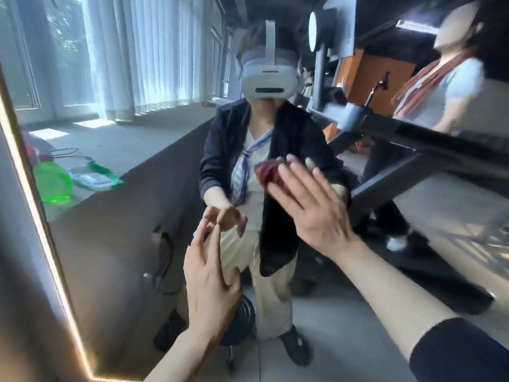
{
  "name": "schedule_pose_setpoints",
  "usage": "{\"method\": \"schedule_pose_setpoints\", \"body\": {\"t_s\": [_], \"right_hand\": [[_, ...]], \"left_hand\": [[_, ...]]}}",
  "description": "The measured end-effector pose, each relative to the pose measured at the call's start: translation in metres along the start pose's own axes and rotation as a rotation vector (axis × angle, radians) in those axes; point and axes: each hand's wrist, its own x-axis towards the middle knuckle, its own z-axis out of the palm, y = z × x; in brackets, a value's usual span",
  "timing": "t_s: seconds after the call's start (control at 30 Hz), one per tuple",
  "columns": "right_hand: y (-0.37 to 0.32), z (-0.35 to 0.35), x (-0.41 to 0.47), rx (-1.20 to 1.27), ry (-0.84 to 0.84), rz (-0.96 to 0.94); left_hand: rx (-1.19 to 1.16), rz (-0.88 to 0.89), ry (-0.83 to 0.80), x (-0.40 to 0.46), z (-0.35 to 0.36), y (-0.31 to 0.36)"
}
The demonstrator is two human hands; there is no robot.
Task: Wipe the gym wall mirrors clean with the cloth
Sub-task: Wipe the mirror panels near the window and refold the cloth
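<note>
A large wall mirror [115,244] fills the view, with a lit strip along its left and bottom edge. My right hand [311,205] presses a dark red cloth [268,170] flat against the glass, fingers straight and spread; most of the cloth is hidden under the palm. My left hand [209,277] reaches toward the glass lower down, its fingertips touching the surface, fingers slightly bent and holding nothing. The mirror shows my own reflection wearing a headset and a dark jacket.
Reflected in the mirror are a green spray bottle [53,183] and a pack of wipes [93,179] on a low ledge, white curtains at the windows, a treadmill frame [413,150] and another person at the right.
</note>
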Motion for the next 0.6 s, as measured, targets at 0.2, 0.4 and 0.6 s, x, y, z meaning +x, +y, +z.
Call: {"method": "schedule_pose_setpoints", "body": {"t_s": [0.2,0.4,0.6], "right_hand": [[0.021,-0.003,0.046,0.006,0.313,0.504],[-0.060,0.001,-0.109,0.102,-0.303,-0.144],[0.034,-0.021,-0.022,-0.180,0.173,0.518]], "left_hand": [[0.006,0.063,-0.038,0.001,0.013,0.017],[0.010,0.054,-0.118,-0.008,0.024,0.020],[0.036,0.146,-0.154,-0.009,0.032,0.030]]}}
